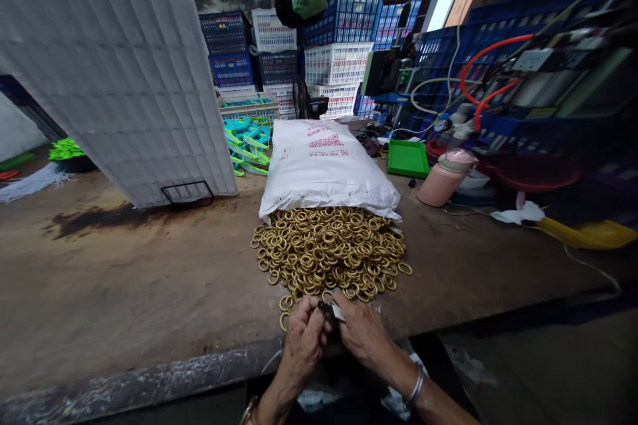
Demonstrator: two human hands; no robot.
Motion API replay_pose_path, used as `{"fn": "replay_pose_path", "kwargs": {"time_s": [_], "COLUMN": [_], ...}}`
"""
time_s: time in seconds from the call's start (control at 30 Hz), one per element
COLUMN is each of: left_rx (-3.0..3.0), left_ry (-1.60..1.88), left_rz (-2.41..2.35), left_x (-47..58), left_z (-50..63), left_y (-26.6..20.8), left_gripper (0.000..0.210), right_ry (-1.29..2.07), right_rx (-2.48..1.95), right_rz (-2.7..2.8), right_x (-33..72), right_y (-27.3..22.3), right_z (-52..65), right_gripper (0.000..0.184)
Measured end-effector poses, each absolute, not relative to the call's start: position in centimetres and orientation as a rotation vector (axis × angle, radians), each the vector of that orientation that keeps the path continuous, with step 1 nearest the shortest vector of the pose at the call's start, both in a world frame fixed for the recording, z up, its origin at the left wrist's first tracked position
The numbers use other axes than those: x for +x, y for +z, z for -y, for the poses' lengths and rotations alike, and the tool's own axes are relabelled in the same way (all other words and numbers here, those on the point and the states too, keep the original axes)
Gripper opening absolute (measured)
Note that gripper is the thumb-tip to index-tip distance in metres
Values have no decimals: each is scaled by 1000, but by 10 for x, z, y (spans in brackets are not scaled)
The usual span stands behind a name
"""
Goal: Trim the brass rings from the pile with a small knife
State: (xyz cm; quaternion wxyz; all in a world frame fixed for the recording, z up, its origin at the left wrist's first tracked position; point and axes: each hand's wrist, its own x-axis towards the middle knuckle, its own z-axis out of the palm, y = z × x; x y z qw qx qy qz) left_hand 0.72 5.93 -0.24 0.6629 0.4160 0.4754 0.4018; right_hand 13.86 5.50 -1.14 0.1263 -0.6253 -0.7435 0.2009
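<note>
Both hands meet at the table's front edge, right below a heap of gold-coloured rings (333, 252). The fingers of my left hand (303, 332) are pinched on a small dark piece (326, 309), whose kind I cannot make out. My right hand (363, 331) is closed round a flat pale strip (338, 312) that points toward the dark piece; most of it is hidden in the grip. A few loose rings lie just beside the left fingers. Behind the heap, a white woven sack (323, 166) lies on its side, with rings at its near end.
A tall white ribbed panel (124, 86) stands on the wooden table (149, 299) at left. Green and teal plastic parts (246, 139) lie behind it. Toward the right are a green tray (407, 158), a pink bottle (445, 178) and a yellow scoop-like piece (593, 234). Stacked crates (339, 63) fill the back.
</note>
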Motion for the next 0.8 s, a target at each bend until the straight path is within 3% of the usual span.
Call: {"fn": "replay_pose_path", "kwargs": {"time_s": [0.23,0.4,0.63,0.8], "left_rx": [975,923,977,927], "left_ry": [878,907,922,904], "left_rz": [-1026,-1010,-1037,-965], "left_x": [4,4,4,-1], "left_z": [-50,-51,-53,-47], "left_y": [13,20,12,18], "left_gripper": [35,34,34,31], "right_ry": [576,678,698,724], "right_rx": [-2051,-1885,-1700,-1860], "right_rz": [2095,1945,1999,2001], "right_x": [146,148,137,152], "right_y": [-9,-8,7,-16], "right_z": [-62,-64,-58,-60], "right_gripper": [25,16,19,22]}}
